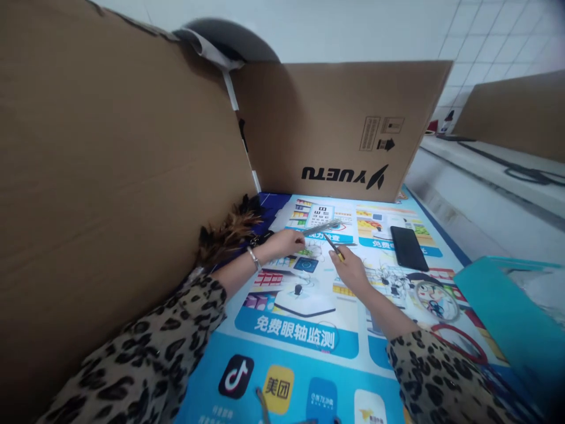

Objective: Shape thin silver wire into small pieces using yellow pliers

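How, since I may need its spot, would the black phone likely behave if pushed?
The black phone looks like a thin, rigid slab, so it would probably slide without bending. Lying flat on the printed table cover, it seems unlikely to roll or tip. Its smooth, dark face might be slippery.

Before you, thin silvery strands (pixel 324 226) look glossy. Your leopard-print sleeves (pixel 163 341) are cloth; the upright brown cardboard panel (pixel 331 118) looks matt.

Probably a makeshift workspace: cardboard panels (pixel 331 118) wall a poster-covered worktop (pixel 309 306) near wall tiles (pixel 507 35).
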Motion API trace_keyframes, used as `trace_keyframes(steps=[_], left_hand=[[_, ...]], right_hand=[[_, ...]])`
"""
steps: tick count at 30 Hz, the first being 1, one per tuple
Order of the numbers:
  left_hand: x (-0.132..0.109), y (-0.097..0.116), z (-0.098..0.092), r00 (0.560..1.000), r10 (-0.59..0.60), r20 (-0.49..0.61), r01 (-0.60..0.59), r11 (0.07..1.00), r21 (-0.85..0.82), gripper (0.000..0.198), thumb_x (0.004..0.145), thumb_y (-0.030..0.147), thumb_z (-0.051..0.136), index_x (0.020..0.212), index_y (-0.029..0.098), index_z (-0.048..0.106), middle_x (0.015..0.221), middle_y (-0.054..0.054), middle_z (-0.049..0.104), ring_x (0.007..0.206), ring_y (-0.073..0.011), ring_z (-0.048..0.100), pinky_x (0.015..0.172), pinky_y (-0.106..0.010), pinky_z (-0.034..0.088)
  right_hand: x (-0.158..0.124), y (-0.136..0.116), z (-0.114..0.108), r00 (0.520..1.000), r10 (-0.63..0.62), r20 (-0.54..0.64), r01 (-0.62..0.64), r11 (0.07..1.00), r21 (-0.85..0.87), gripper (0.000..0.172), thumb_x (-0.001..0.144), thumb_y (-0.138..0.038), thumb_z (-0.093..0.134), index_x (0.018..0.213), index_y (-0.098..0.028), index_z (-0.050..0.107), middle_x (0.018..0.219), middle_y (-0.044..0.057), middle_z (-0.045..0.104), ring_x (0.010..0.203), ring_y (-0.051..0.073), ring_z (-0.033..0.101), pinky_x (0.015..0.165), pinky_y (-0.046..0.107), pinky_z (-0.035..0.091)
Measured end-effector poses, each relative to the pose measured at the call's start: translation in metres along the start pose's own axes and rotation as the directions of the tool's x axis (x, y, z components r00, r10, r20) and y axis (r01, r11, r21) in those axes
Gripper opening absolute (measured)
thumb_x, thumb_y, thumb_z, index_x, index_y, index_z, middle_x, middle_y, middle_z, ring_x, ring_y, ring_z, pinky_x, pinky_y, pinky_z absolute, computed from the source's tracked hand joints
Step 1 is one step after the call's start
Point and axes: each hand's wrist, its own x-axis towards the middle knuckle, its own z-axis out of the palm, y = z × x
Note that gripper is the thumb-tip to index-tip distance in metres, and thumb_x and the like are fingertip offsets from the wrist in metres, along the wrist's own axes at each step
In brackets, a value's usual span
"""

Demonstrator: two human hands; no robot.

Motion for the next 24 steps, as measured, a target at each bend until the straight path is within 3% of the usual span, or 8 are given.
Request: trace_keyframes(steps=[6, 11, 18, 24], left_hand=[[0.029, 0.003, 0.019, 0.995, -0.102, 0.025, 0.095, 0.979, 0.178, 0.024, 0.071, 0.039, 0.052, 0.078, 0.021, 0.066, 0.077, -0.004, 0.065, 0.068, -0.0160, 0.053, 0.058, -0.023, 0.033], [0.040, -0.001, 0.029, 0.989, -0.147, 0.009, 0.141, 0.964, 0.224, 0.022, 0.070, 0.037, 0.053, 0.078, 0.020, 0.065, 0.079, -0.004, 0.064, 0.068, -0.0153, 0.053, 0.059, -0.022, 0.033], [0.035, -0.020, 0.025, 1.000, -0.011, -0.003, 0.011, 1.000, -0.015, 0.011, 0.065, 0.028, 0.058, 0.066, 0.020, 0.065, 0.068, -0.003, 0.063, 0.059, -0.0134, 0.049, 0.054, -0.022, 0.030], [0.031, -0.020, 0.029, 0.997, -0.076, -0.033, 0.071, 0.988, -0.134, 0.004, 0.060, 0.023, 0.063, 0.057, 0.021, 0.064, 0.065, -0.003, 0.061, 0.060, -0.0142, 0.047, 0.053, -0.023, 0.029]], right_hand=[[0.001, -0.001, 0.000, 1.000, 0.016, -0.003, -0.016, 1.000, 0.021, 0.033, 0.082, -0.052, 0.033, 0.077, -0.022, 0.048, 0.066, -0.002, 0.054, 0.062, 0.013, 0.048, 0.054, 0.022, 0.027], [0.002, -0.003, -0.003, 0.999, 0.030, 0.020, -0.032, 0.997, 0.064, 0.034, 0.082, -0.053, 0.032, 0.077, -0.023, 0.047, 0.063, -0.003, 0.051, 0.059, 0.013, 0.047, 0.052, 0.022, 0.027], [0.002, -0.004, -0.005, 0.998, 0.054, 0.023, -0.056, 0.991, 0.125, 0.035, 0.080, -0.053, 0.033, 0.075, -0.023, 0.049, 0.062, -0.002, 0.050, 0.059, 0.013, 0.046, 0.051, 0.022, 0.027], [0.003, -0.004, -0.006, 0.998, 0.053, 0.037, -0.057, 0.991, 0.124, 0.035, 0.081, -0.053, 0.033, 0.074, -0.022, 0.047, 0.062, -0.002, 0.050, 0.059, 0.013, 0.045, 0.051, 0.022, 0.028]])
